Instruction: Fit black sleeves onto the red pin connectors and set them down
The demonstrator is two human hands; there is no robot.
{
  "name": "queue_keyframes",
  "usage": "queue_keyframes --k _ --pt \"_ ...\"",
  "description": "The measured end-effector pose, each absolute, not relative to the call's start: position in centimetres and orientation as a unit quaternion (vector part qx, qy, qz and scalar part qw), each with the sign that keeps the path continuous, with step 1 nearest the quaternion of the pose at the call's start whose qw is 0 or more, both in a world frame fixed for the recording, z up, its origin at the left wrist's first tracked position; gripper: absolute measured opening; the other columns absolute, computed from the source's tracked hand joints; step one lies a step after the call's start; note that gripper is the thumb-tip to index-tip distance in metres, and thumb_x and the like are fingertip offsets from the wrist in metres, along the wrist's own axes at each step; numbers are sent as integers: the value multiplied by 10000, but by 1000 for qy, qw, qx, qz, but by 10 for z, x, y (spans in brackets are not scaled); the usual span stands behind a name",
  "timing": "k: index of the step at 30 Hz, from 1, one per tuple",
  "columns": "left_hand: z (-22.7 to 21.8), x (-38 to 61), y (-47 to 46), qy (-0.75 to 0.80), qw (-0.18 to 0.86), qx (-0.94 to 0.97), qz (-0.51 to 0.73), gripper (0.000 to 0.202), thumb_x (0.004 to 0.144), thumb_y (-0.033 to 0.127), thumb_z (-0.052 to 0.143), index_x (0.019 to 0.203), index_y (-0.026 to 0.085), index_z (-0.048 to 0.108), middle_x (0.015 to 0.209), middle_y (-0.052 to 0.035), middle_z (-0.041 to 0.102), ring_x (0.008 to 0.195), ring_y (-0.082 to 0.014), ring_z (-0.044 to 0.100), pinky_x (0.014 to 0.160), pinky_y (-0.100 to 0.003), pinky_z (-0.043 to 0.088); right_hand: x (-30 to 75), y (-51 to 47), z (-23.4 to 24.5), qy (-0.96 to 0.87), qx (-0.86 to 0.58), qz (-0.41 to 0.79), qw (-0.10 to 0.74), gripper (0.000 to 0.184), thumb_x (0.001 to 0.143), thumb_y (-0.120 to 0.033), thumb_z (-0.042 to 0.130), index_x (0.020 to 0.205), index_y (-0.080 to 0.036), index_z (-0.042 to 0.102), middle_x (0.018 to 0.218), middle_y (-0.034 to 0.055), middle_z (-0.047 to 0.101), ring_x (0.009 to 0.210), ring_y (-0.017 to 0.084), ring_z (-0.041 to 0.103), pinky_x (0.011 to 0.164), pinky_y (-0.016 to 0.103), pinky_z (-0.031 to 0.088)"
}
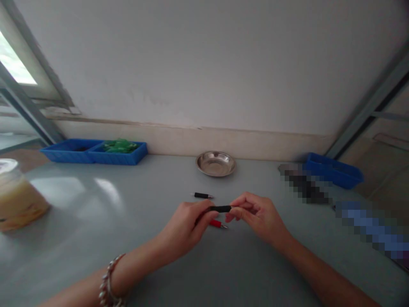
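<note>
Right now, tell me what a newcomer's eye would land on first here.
At the centre, the left hand and right hand pinch a black pen between them, just above a red pen on the grey table. Behind them a shiny metal dish sits near the wall, and a blue tray of green pieces at far left.

Wide open table (pixel 105 221) left of the left hand (pixel 183 228), out to the jar (pixel 17 196). Gap to the right hand (pixel 255 215) bridged by the pen (pixel 220 209). Just beneath, a red tip (pixel 218 224); ahead, a black tip (pixel 203 195), then the dish (pixel 202 165). Blue trays (pixel 79 157) far left along the wall (pixel 204 64).
</note>
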State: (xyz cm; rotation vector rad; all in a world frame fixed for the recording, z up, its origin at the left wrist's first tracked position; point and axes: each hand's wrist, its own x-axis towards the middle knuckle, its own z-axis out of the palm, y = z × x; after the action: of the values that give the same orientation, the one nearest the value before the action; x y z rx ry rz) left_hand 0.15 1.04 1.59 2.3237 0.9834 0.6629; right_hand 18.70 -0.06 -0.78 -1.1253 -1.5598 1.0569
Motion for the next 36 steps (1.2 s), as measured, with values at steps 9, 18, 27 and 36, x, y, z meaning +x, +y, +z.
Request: queue_keyframes --k 9,18,27,36 --pt "6 0 12 362 158 880 264 139 846 175 378 796 153 507 645 1 579 520 -92 507 495 -187 349 184 3 -9 -614 -440 482 444 167 732 -324 558 687 -165 536 578 7 657 535 101 607 512 220 443" --pt "13 4 8 388 187 866 255 241 847 218 367 713 137 549 530 14 532 445 -79 451 456 -182 321 183 0 -12 -597 -452 451 486 121 689 -281 606 708 -176 549 637 11 677 599 123 634 582 249 493" --pt "16 3 10 397 244 856 224 300 857 278 368 680 134 562 508 23 514 442 -76 432 450 -178 299 184 0 -10 -601 -435 464 485 118 673 -257 628 703 -172 553 635 9 676 581 108 623 551 220 463" --pt "9 3 7 362 166 876 272 189 829 185 406 801 129 584 617 -4 583 489 -81 460 482 -178 340 182 3 -14 -630 -447 444 454 268 792 -395 480 661 -166 527 581 21 648 533 101 585 532 222 433"
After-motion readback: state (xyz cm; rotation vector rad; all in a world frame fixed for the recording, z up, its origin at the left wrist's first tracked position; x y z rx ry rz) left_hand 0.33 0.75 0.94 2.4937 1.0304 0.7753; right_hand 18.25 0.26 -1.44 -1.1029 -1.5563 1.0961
